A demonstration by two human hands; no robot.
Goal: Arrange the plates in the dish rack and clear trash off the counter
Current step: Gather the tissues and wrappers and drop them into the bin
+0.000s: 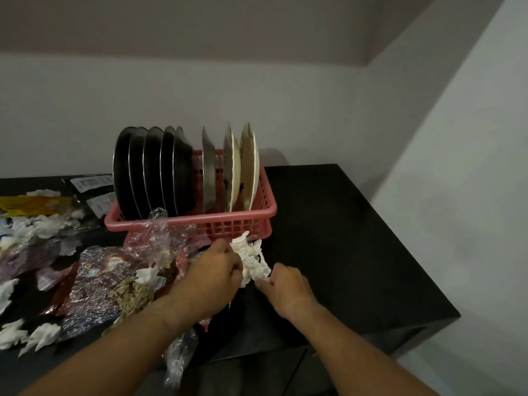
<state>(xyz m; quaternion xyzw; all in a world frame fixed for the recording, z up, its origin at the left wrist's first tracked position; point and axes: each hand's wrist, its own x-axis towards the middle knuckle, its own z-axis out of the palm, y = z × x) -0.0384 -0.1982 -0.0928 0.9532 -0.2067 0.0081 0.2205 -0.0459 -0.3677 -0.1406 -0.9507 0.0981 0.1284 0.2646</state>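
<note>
A pink plastic dish rack (pixel 228 222) stands on the black counter (pixel 357 238). Several dark plates (pixel 151 172) stand upright in its left half; a metal plate (pixel 208 170) and two cream plates (pixel 243 167) stand in its right half. Just in front of the rack, my left hand (pixel 214 270) and my right hand (pixel 288 287) both grip a crumpled white tissue (pixel 253 261) between them. A dark object lies partly hidden under my left hand.
Trash covers the counter's left side: clear plastic wrap (pixel 160 235), a shiny foil wrapper (pixel 94 284), beige crumpled scraps (pixel 133 294), white tissue wads (pixel 28 335), a yellow packet (pixel 34 204). The counter's right edge drops off near a white wall (pixel 457 195).
</note>
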